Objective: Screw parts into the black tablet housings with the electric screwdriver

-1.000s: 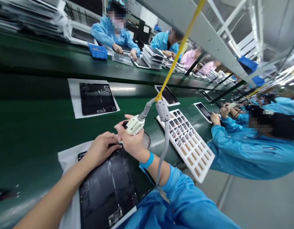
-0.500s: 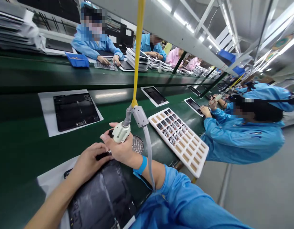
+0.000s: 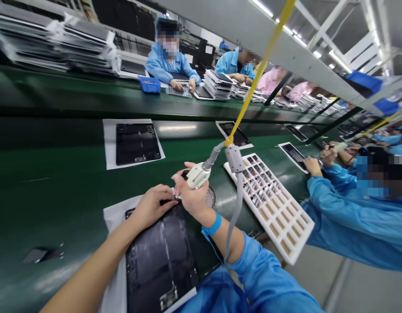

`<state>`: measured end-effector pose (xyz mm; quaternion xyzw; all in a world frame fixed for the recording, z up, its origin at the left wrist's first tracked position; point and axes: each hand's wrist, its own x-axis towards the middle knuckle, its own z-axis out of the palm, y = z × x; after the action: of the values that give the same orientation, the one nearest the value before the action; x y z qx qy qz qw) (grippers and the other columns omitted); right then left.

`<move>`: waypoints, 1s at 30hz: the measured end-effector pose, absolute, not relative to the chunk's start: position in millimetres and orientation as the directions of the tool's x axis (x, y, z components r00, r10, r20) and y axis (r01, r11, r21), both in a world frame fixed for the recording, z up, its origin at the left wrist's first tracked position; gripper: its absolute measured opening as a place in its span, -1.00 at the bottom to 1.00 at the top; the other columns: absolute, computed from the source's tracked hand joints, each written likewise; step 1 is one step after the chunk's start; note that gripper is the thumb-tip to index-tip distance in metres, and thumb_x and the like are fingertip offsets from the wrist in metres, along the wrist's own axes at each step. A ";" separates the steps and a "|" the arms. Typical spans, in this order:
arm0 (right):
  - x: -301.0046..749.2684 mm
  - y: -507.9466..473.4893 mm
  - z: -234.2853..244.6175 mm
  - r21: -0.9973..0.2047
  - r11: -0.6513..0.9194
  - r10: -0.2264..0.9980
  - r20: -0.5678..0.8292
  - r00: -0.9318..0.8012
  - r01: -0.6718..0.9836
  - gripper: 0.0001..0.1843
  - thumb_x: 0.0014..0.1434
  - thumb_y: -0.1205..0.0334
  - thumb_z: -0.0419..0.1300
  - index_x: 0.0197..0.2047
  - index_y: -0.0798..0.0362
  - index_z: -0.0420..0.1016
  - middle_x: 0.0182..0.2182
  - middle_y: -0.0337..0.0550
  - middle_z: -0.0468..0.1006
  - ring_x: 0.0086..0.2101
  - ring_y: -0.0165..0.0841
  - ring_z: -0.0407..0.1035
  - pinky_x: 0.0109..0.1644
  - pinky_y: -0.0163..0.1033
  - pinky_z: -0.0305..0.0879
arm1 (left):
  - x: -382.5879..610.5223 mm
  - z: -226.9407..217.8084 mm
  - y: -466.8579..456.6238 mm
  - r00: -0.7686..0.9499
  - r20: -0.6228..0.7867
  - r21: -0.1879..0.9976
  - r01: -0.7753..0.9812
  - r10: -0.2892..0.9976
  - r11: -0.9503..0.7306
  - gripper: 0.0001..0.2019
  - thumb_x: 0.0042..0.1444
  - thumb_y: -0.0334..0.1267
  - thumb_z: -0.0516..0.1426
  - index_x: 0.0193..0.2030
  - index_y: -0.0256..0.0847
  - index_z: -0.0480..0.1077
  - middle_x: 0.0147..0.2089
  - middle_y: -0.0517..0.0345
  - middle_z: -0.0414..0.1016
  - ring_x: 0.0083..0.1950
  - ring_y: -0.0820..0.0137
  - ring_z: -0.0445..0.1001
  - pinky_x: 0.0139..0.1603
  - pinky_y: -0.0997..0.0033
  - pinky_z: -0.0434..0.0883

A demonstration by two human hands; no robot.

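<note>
My right hand [image 3: 195, 199] is wrapped around a pale electric screwdriver [image 3: 198, 175], which hangs from a yellow cord [image 3: 253, 87] with a grey cable. Its tip points down at the upper edge of an opened black tablet [image 3: 162, 256] and is hidden by my fingers. My left hand [image 3: 156, 205] rests on that same edge, fingers bent together close to the tip; whatever they pinch is too small to make out. Under the tablet lies a white sheet [image 3: 113, 219]. A round perforated metal dish [image 3: 210, 197] sits just behind my right wrist.
A white compartment tray [image 3: 297, 237] with small parts stands to the right, beside a co-worker in blue [image 3: 344, 204]. More opened tablets [image 3: 137, 143] lie on sheets along the green bench. A small dark piece [image 3: 38, 255] lies at left. Across the bench are stacked sheets [image 3: 86, 48] and a blue bin [image 3: 149, 84].
The view has swung left, so everything appears farther right, and the small dark piece at left has come into sight. Both hands keep their places at the tablet's edge.
</note>
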<state>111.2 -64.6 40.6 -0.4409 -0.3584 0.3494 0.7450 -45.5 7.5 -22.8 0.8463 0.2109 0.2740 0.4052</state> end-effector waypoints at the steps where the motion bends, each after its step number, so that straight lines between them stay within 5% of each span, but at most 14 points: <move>1: 111.3 -65.3 41.2 -0.908 0.372 0.831 0.235 0.504 -0.190 -0.43 0.23 -0.08 0.63 0.15 -0.09 0.54 -0.27 -0.40 0.71 -0.60 -0.54 0.40 -0.49 -0.34 0.50 | -45.4 -23.6 6.7 0.759 0.302 0.797 0.131 0.576 -0.590 -0.79 0.48 -0.10 0.37 -0.18 0.02 0.85 -0.10 0.06 0.82 -0.03 0.17 0.74 0.08 0.21 0.60; 17: 123.1 -73.0 52.2 -0.888 0.457 0.689 0.391 0.611 0.054 -0.43 0.26 -0.03 0.59 0.18 -0.09 0.46 -0.32 -0.43 0.69 -0.63 -0.57 0.34 -0.47 -0.34 0.42 | -38.0 -20.0 -9.5 0.756 0.315 0.741 0.182 0.574 -0.646 -0.83 0.53 -0.34 0.35 -0.01 -0.09 0.85 -0.05 0.03 0.82 0.03 0.22 0.73 0.18 0.22 0.54; 30: 126.5 -74.0 48.4 -0.859 0.507 0.699 0.462 0.547 0.077 -0.43 0.29 -0.11 0.59 0.20 -0.13 0.49 -0.33 -0.43 0.66 -0.66 -0.54 0.29 -0.52 -0.30 0.38 | -29.3 -16.5 -11.5 0.741 0.256 0.796 0.203 0.621 -0.570 -0.90 0.33 -0.35 0.55 -0.21 -0.08 0.81 -0.19 0.12 0.79 -0.05 0.23 0.65 0.04 0.27 0.45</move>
<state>126.5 -74.0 48.4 -0.4519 -0.4293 0.2060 0.7544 -29.3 -11.5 -16.5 0.8454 0.2436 0.2651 0.3945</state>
